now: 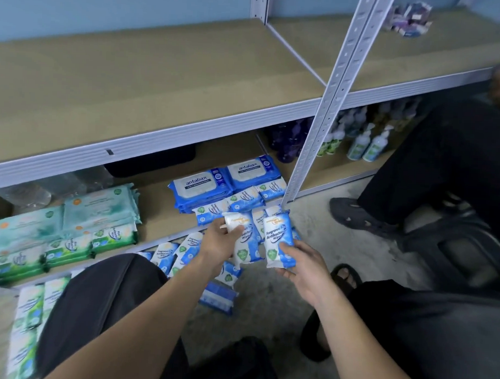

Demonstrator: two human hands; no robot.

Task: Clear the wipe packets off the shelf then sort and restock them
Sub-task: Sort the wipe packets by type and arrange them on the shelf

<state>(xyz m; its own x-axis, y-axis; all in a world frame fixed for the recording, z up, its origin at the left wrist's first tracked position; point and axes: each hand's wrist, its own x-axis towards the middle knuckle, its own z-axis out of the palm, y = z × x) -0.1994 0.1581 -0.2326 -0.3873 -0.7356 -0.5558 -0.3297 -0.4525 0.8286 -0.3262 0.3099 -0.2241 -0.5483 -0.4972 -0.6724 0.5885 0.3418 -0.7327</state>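
- Left hand [223, 242] grips one blue packet [242, 245]; right hand [300, 264] grips another [278, 241] beside it.
- Set both flat on the blue row [242, 202] just beyond the fingers, labels matching.

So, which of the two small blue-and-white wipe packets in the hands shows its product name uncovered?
The small blue-and-white wipe packet held by the right hand; the left hand covers part of the other packet.

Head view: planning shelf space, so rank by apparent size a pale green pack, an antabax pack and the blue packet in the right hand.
1. pale green pack, marginally largest.
2. antabax pack, nearly alike, so unsure.
3. blue packet in the right hand, smallest though nearest the camera.
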